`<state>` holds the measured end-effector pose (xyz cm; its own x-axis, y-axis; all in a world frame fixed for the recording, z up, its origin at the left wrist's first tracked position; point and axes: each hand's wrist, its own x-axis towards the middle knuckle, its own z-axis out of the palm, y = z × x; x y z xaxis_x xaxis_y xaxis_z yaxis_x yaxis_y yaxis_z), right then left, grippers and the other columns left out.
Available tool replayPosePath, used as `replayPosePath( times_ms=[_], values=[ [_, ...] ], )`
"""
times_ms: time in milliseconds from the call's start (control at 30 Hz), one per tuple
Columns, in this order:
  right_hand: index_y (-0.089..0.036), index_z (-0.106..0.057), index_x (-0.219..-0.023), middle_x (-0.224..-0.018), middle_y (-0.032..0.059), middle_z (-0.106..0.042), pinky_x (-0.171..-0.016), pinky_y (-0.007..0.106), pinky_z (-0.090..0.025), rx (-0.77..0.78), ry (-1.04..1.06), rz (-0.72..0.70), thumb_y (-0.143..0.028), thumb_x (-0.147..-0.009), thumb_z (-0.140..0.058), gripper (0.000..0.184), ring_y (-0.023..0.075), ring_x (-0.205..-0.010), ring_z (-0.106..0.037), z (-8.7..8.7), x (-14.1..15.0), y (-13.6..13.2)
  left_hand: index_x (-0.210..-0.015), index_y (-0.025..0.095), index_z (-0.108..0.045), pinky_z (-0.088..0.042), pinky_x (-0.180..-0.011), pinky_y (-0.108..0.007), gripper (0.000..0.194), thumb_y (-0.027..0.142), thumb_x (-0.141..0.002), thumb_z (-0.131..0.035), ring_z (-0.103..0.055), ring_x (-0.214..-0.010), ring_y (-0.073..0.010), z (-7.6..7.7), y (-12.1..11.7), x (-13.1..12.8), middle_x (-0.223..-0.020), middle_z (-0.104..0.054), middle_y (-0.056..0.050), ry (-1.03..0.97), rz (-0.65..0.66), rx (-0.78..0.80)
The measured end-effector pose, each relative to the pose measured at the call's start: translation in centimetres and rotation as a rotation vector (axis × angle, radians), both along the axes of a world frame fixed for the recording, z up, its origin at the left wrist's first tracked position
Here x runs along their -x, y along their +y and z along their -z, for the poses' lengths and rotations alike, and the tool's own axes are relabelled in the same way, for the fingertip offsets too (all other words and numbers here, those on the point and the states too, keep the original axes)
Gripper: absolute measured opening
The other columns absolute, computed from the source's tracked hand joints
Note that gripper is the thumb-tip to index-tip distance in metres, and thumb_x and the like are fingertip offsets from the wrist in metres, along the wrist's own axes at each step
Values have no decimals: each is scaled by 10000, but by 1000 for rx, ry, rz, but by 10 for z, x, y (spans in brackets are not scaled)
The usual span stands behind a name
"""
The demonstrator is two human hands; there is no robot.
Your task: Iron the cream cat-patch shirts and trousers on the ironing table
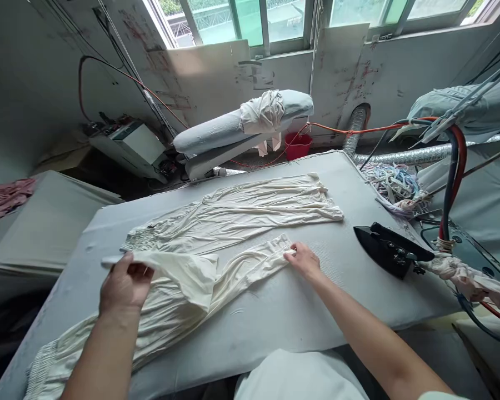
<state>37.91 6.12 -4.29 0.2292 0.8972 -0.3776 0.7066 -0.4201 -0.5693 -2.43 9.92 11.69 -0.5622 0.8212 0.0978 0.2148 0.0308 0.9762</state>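
Cream trousers with a gathered elastic waist lie wrinkled along the near side of the padded ironing table. My left hand is closed on a raised fold of their cloth, which hangs in a flap over the leg beneath. At the hem end, my right hand pinches the edge of a trouser leg against the table. A second pair of cream trousers lies crumpled just beyond, its waistband to the left. Right of my right hand, a black iron rests on the table.
Hoses and a cloth-wrapped cable run from the iron at the right. A padded sleeve board and a red bucket stand behind the table. A bundle of cloth strips lies at the far right corner. Pink cloth is at the left.
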Motion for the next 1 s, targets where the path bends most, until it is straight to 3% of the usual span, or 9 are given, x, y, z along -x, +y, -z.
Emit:
replayPosePath(
  times_ms=[67,133,233,400,533,667,800,933,1000],
  values=[
    [-237,-692,-1087,-1198,83,-680,-840,327,-440,25,-122,-99,-333,-950,-538,227,244,-1076,-635,-5,4,5,-812,211,-485,-458,-595,-186,503,505,-570,-813,-480,-604,-61,-11,21,-31,-630,-518,113,-93,60,-4],
    [-223,-708,-1035,-1176,99,-670,-820,330,-434,39,-121,-117,-284,-919,-565,195,252,-1048,-636,-8,5,8,-876,192,-590,-403,-549,-179,536,519,-540,-849,-465,-596,-64,-3,38,-73,-663,-563,89,-74,209,49],
    [-211,-719,-979,-1151,103,-657,-807,322,-426,28,-96,-168,-323,-836,-680,186,264,-1035,-628,-13,7,17,-739,153,-653,-336,-468,-226,547,640,-550,-817,-426,-508,-88,40,53,-143,-569,-554,37,-2,474,201],
    [-240,-714,-897,-985,20,-665,-723,257,-412,-68,38,-206,-352,-899,-589,168,172,-879,-618,-27,-6,16,-539,216,-463,-316,-514,-250,459,587,-692,-686,-392,-509,-101,101,45,-221,-504,-414,59,133,718,283],
    [-210,-647,-847,-642,-49,-587,-550,225,-387,64,479,-201,-386,-841,-620,178,119,-565,-539,-14,-30,-41,-728,209,-613,-383,-604,-255,201,406,-760,-637,-505,-614,-127,119,5,-246,-633,-568,40,217,889,307],
    [-199,-584,-870,-638,-29,-665,-440,222,-408,361,717,0,-324,-724,-721,236,135,-469,-578,14,-16,-89,-709,202,-643,-378,-570,-265,213,390,-800,-603,-521,-595,-142,137,-30,-259,-623,-599,20,257,949,384],
    [-188,-602,-794,-675,43,-707,-514,233,-510,164,794,276,-511,-831,-636,327,165,-598,-677,14,6,-86,-828,208,-708,-439,-674,-275,201,367,-849,-587,-571,-701,-154,133,-37,-263,-765,-670,-11,267,896,320],
    [-169,-662,-890,-803,102,-750,-610,307,-595,-74,903,561,-735,-757,-590,587,226,-719,-727,-17,3,-74,-910,250,-773,-474,-751,-280,152,301,-855,-640,-631,-802,-162,114,-55,-279,-878,-712,-30,427,915,167],
    [-164,-679,-847,-748,106,-738,-613,334,-602,-111,791,554,-799,-717,-571,658,259,-722,-723,-27,-6,-71,-915,260,-783,-492,-736,-283,162,327,-884,-639,-658,-819,-171,117,-67,-286,-877,-723,-40,529,953,63]
  ],
)
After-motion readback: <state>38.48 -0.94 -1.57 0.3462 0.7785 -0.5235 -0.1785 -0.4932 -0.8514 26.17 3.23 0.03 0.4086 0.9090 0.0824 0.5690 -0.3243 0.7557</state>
